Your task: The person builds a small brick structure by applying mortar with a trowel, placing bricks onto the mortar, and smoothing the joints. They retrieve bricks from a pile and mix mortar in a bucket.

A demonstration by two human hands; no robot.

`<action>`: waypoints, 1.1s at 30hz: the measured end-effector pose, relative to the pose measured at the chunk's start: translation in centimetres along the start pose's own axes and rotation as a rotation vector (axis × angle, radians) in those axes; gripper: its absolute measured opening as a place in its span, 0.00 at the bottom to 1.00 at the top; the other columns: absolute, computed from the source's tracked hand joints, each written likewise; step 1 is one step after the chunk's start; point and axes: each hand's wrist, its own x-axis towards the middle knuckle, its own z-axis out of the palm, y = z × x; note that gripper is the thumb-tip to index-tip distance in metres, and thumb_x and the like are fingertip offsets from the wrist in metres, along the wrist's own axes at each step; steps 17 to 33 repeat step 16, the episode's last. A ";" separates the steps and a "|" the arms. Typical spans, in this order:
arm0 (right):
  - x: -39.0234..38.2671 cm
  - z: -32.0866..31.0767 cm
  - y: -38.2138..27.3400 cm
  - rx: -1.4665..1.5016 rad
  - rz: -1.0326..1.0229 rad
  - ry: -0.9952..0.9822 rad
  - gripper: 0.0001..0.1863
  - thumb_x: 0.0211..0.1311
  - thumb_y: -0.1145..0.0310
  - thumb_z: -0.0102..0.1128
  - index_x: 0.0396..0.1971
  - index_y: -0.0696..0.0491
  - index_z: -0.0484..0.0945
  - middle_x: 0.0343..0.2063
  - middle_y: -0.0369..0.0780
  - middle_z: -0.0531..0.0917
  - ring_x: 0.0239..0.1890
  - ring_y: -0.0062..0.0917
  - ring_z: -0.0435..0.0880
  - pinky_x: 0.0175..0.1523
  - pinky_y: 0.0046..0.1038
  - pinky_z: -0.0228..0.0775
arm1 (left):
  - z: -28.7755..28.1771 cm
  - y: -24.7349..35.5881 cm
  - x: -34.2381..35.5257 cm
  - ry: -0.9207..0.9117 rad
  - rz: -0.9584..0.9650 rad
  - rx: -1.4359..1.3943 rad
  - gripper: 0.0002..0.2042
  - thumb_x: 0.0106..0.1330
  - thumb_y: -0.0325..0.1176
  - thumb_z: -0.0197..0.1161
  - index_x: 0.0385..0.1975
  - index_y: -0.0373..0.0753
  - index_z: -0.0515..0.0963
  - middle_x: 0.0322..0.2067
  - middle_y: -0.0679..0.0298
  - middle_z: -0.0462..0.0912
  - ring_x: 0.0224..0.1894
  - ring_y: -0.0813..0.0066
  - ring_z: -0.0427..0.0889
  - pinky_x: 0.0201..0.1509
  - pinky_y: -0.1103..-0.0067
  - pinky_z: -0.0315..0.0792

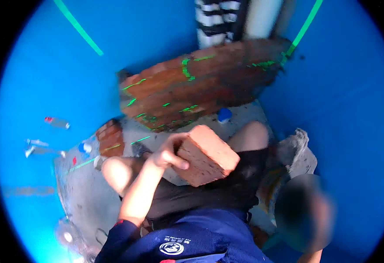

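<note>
In front of my body, above my lap, my left hand (171, 155) is closed round one end of a reddish brick (207, 155), with the thumb along its near side. The brick is tilted and touches nothing else that I can see. Low on the right, my right hand (321, 219) is smeared by blur, so its fingers cannot be made out. Beside it is a dark, blurred shape (295, 208); whether the hand holds it I cannot tell. Beyond my knees stands a long mass of stacked bricks (200, 87) crossed by bright green lines.
A small stack of bricks (111, 138) stands left of it, near a blue-and-white round thing (85, 147). Another blue round thing (224, 115) lies near the long stack. A clear bottle (59, 123) lies far left. At right is a crumpled grey sack (301, 153). The blue surface (358, 109) surrounds everything.
</note>
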 end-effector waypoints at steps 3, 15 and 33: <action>5.2 3.4 0.0 0.075 -0.194 -0.013 0.11 0.65 0.68 0.48 0.43 0.51 0.77 0.39 0.42 0.79 0.42 0.30 0.77 0.47 0.31 0.70 | -1.9 0.2 -1.2 -0.056 0.045 0.027 0.33 0.28 0.27 0.76 0.44 0.34 0.77 0.40 0.66 0.81 0.45 0.74 0.77 0.55 0.77 0.66; 17.1 12.3 -8.7 -0.044 -0.826 0.203 0.02 0.56 0.70 0.59 0.30 0.49 0.78 0.29 0.41 0.77 0.34 0.34 0.76 0.36 0.37 0.67 | -6.3 -2.5 -5.1 0.186 0.166 -0.327 0.36 0.26 0.24 0.74 0.47 0.33 0.76 0.42 0.65 0.82 0.46 0.71 0.78 0.57 0.79 0.65; 17.6 12.4 -9.2 -0.045 -0.842 0.201 0.02 0.56 0.70 0.59 0.30 0.49 0.78 0.29 0.41 0.77 0.34 0.34 0.76 0.36 0.37 0.67 | -6.3 -2.5 -5.4 0.182 0.176 -0.384 0.37 0.26 0.25 0.74 0.48 0.33 0.75 0.42 0.65 0.82 0.47 0.71 0.78 0.57 0.78 0.65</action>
